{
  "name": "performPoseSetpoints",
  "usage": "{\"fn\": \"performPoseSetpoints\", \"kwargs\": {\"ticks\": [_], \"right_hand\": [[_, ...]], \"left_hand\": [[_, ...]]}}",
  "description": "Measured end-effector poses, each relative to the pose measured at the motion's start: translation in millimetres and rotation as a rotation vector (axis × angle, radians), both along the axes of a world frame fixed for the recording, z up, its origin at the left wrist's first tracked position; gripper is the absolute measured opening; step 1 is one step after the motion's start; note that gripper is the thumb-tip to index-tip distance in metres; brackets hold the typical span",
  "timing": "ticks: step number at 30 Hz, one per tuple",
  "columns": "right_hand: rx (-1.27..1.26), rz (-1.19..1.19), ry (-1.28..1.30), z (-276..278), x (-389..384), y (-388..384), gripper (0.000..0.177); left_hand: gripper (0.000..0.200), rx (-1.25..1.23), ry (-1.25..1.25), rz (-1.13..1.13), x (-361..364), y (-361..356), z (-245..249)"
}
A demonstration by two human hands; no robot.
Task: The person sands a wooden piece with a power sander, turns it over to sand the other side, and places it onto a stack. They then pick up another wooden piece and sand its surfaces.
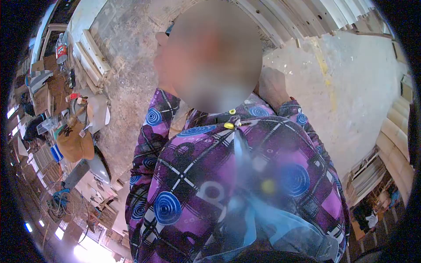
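My left hand (165, 70) reaches forward at the upper middle, at the end of a purple patterned sleeve (153, 116). A round blurred patch covers most of its fingers. On the other side of that patch is my right hand (272, 87), bent at the wrist, its fingers also hidden. Whatever lies between the hands cannot be made out. Just below them, the purple shirt (188, 171) with blue circles and yellow buttons (229, 126) covers my torso. A light blue strap or cloth (280, 225) hangs down its front.
Long boards (302, 19) lie stacked at the top right. Short wooden strips (92, 55) rest on the worn concrete floor (127, 57) at left. A plastic bottle (61, 50), a brown cloth-like item (75, 142) and a wire fan cage (57, 204) stand among clutter.
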State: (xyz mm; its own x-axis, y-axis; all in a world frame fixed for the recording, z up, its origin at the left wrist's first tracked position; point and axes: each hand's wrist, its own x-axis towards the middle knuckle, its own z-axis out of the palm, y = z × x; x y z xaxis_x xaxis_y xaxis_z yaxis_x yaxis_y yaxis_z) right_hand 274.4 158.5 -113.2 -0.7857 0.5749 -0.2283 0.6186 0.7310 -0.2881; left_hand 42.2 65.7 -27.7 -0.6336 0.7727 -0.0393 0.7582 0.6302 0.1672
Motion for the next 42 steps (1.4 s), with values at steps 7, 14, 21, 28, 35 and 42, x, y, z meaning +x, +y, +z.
{"fn": "performPoseSetpoints", "kwargs": {"ticks": [7, 14, 21, 28, 35, 42], "right_hand": [[0.041, 0.006, 0.035, -4, 0, 1, 0.016], [-0.093, -0.051, 0.132, 14, -4, 1, 0.047], [0.016, -0.072, -0.057, 7, -8, 1, 0.027], [-0.021, -0.032, -0.023, 11, -11, 0, 0.037], [-0.051, -0.046, 0.008, 11, -10, 1, 0.044], [-0.028, -0.051, -0.063, 2, -11, 1, 0.040]], "left_hand": [[0.054, 0.101, 0.060, 0.070, -16, -5, -8], [0.054, 0.065, -0.124, -0.144, 51, -2, -7], [0.058, 0.145, -0.069, 0.169, -35, -6, -9], [0.055, 0.108, -0.116, 0.137, -15, -22, -7], [0.049, 0.145, -0.052, -0.095, 31, -4, -6], [0.055, 0.077, 0.102, 0.147, -82, -23, -10]]}}
